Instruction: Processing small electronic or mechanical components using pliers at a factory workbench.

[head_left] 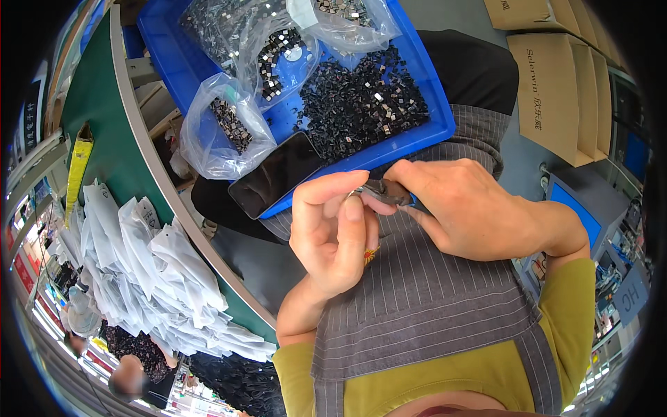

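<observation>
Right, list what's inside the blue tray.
The blue tray holds a pile of loose black pieces and clear bags containing small shiny pieces. A phone lies over its near-left corner. Whatever sits beneath the pile, bags and phone is hidden.

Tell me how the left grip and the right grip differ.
The left grip shows its palm side; the right grip shows its back. The right grip wraps around a dark tool, whereas the left grip has thumb and forefinger near the tool's tip; anything between them is too small to identify. Both are bare.
</observation>
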Action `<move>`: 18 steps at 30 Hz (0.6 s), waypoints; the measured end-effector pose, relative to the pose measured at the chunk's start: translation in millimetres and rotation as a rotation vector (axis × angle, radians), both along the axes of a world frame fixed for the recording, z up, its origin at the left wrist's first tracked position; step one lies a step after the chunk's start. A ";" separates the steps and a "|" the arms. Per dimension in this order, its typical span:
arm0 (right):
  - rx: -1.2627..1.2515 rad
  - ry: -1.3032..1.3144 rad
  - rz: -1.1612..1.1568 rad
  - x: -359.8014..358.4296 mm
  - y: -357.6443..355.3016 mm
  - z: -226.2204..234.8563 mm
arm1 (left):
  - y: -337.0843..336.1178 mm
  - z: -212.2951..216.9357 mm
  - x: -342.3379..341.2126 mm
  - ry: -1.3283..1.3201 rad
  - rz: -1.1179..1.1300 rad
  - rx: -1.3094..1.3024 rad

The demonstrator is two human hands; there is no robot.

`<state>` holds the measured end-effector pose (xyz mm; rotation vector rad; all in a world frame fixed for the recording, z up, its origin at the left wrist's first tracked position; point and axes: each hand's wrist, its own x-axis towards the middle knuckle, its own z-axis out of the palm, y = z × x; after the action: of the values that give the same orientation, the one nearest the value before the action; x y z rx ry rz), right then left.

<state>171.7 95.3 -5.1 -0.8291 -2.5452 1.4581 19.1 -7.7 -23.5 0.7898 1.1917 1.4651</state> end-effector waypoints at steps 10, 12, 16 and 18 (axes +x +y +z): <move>0.240 -0.104 0.004 2.4 1.0 0.9 | 0.6 3.9 2.0 -0.085 -0.004 -0.050; 0.332 -0.079 -0.030 0.1 -0.4 -2.7 | 0.9 4.0 3.2 -0.002 0.000 -0.048; 0.488 -0.054 -0.078 -0.9 -1.7 -7.9 | 1.3 3.4 4.9 0.078 0.005 -0.053; 0.516 -0.062 -0.086 -1.4 -1.9 -8.9 | 2.1 3.6 5.6 0.151 0.006 -0.060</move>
<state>170.3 93.4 -14.0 -0.8839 -2.6968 0.7014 24.7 -5.6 -19.9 0.8684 1.3458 1.3879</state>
